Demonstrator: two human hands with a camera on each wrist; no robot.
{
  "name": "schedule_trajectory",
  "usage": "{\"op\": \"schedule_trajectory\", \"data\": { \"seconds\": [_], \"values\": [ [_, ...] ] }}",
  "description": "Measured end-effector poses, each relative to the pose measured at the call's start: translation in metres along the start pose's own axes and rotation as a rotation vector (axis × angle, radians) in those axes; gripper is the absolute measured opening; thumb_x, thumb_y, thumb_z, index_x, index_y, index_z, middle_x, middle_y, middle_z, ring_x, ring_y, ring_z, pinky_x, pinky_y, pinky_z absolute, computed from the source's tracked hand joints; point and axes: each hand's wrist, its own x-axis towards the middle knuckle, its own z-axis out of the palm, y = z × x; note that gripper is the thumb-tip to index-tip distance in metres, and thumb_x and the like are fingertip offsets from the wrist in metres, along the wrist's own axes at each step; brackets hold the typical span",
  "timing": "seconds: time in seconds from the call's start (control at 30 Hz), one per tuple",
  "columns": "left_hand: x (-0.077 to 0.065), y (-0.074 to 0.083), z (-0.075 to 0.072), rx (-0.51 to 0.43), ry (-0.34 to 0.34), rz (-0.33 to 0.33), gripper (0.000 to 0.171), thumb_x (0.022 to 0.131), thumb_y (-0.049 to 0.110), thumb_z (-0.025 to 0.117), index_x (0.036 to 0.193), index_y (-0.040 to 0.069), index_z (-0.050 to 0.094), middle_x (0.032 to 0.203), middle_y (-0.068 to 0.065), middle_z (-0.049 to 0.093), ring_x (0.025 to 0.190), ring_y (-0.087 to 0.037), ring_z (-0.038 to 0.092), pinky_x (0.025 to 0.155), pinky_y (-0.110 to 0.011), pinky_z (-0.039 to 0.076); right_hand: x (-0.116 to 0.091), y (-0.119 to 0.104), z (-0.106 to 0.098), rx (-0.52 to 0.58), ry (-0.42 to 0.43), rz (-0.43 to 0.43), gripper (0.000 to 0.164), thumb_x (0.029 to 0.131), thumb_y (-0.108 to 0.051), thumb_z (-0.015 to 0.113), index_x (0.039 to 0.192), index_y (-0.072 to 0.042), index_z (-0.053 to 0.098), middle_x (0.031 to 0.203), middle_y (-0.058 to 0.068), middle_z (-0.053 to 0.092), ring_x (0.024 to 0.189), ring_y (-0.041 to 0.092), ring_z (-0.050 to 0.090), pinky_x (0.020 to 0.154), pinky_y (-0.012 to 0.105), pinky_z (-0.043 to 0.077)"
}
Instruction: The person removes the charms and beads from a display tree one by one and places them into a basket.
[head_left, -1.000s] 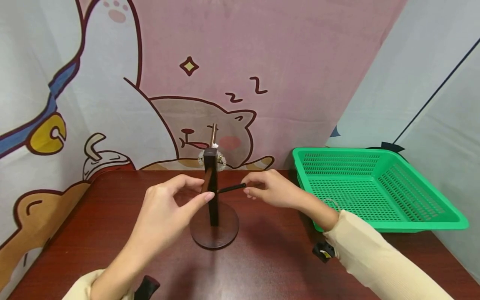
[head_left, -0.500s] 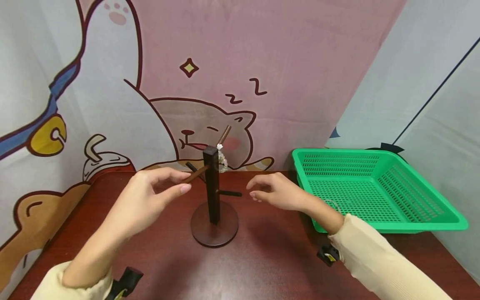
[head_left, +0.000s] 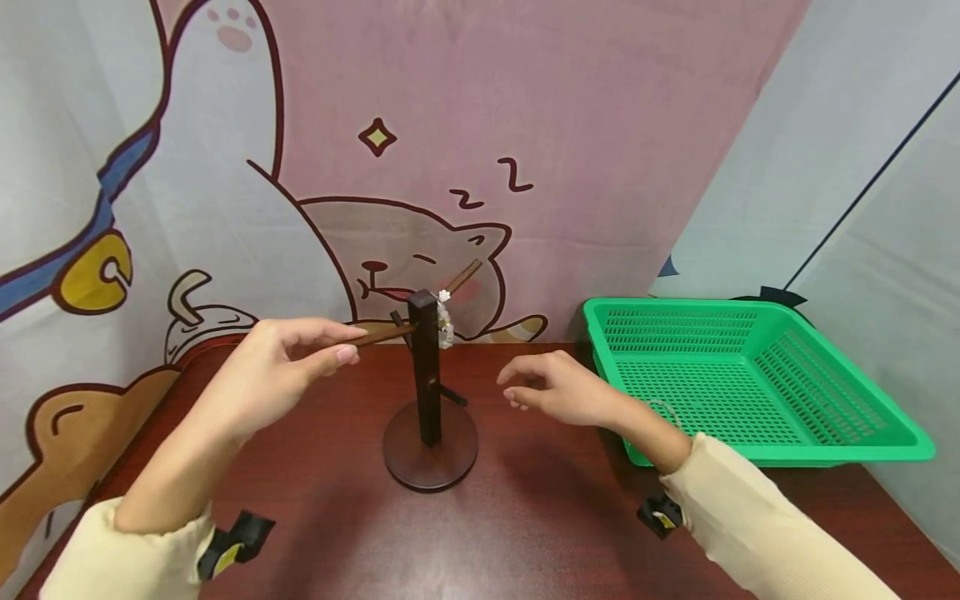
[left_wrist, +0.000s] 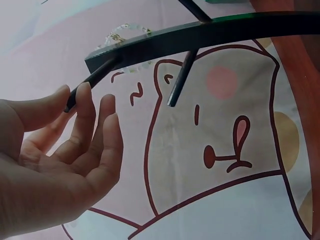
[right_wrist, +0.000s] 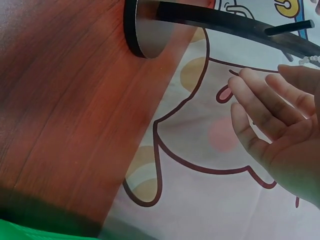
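Observation:
A dark wooden stand (head_left: 427, 367) with a square post, a round base (head_left: 431, 468) and several pegs stands upright on the table. My left hand (head_left: 270, 371) pinches the end of an upper peg (head_left: 386, 335) between thumb and index finger, its other fingers loosely bent in the left wrist view. A clear beaded bracelet (head_left: 446, 321) with a white flower hangs on the opposite upper peg (head_left: 465, 277), behind the post. To the right of the stand, my right hand (head_left: 558, 387) hovers with relaxed fingers, holding nothing, apart from the lower peg (head_left: 453, 395).
A green plastic basket (head_left: 757, 454) stands at the table's right, with a thin pale ring (head_left: 663, 408) inside near its left wall. Behind the brown table (head_left: 480, 542) hangs a cartoon-printed cloth (head_left: 600, 125).
My left hand has moved left with the upper peg, and the stand has turned. The bracelet has swung to the post's right. The lower peg has come away from my right fingertips.

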Motion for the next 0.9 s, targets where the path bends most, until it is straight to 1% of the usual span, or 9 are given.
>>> {"op": "schedule_trajectory", "data": {
  "seconds": [0.1, 0.2, 0.33, 0.5, 0.7, 0.9],
  "values": [
    [0.001, -0.002, 0.000, -0.019, 0.005, -0.011, 0.024, 0.088, 0.016, 0.063, 0.109, 0.006, 0.067, 0.092, -0.005, 0.068, 0.083, -0.012, 0.062, 0.069, -0.022, 0.048, 0.001, -0.002, -0.001, -0.008, 0.004, -0.014, 0.011, 0.088, -0.008, 0.060, 0.098, -0.007, 0.063, 0.077, 0.003, 0.063, 0.068, 0.013, 0.059, 0.058, 0.025, 0.047],
    [0.001, -0.002, 0.001, -0.029, 0.008, -0.026, 0.025, 0.088, 0.016, 0.063, 0.110, 0.006, 0.066, 0.094, -0.006, 0.068, 0.083, -0.012, 0.062, 0.070, -0.022, 0.048, 0.004, -0.005, -0.004, -0.011, 0.010, -0.028, 0.010, 0.088, -0.009, 0.059, 0.098, -0.007, 0.063, 0.077, 0.001, 0.063, 0.069, 0.012, 0.058, 0.058, 0.025, 0.047],
    [0.001, -0.002, 0.002, -0.034, 0.016, -0.057, 0.025, 0.088, 0.017, 0.063, 0.110, 0.006, 0.066, 0.094, -0.007, 0.068, 0.083, -0.013, 0.062, 0.071, -0.023, 0.048, 0.009, -0.011, -0.007, -0.009, 0.020, -0.051, 0.010, 0.089, -0.010, 0.059, 0.097, -0.008, 0.064, 0.076, -0.002, 0.063, 0.069, 0.016, 0.059, 0.058, 0.025, 0.047],
    [0.000, -0.001, 0.003, -0.044, 0.020, -0.082, 0.026, 0.088, 0.018, 0.062, 0.111, 0.005, 0.065, 0.092, -0.006, 0.069, 0.083, -0.014, 0.063, 0.073, -0.025, 0.049, 0.017, -0.019, -0.011, -0.003, 0.037, -0.064, 0.010, 0.089, -0.011, 0.059, 0.097, -0.007, 0.064, 0.077, 0.001, 0.064, 0.070, 0.017, 0.060, 0.059, 0.027, 0.049],
    [0.000, -0.001, 0.004, -0.061, 0.018, -0.089, 0.027, 0.088, 0.018, 0.062, 0.112, 0.005, 0.065, 0.092, -0.006, 0.069, 0.083, -0.014, 0.064, 0.074, -0.023, 0.049, 0.027, -0.028, -0.014, 0.019, 0.051, -0.076, 0.011, 0.089, -0.011, 0.059, 0.097, -0.006, 0.065, 0.077, 0.002, 0.065, 0.070, 0.016, 0.061, 0.063, 0.029, 0.050],
    [-0.001, -0.001, 0.003, -0.044, 0.020, -0.085, 0.026, 0.088, 0.017, 0.062, 0.112, 0.005, 0.065, 0.091, -0.005, 0.069, 0.082, -0.014, 0.063, 0.072, -0.025, 0.049, 0.036, -0.037, -0.015, 0.032, 0.051, -0.084, 0.010, 0.090, -0.013, 0.059, 0.096, -0.008, 0.065, 0.077, 0.001, 0.064, 0.071, 0.017, 0.061, 0.063, 0.031, 0.050]
  ]
}}
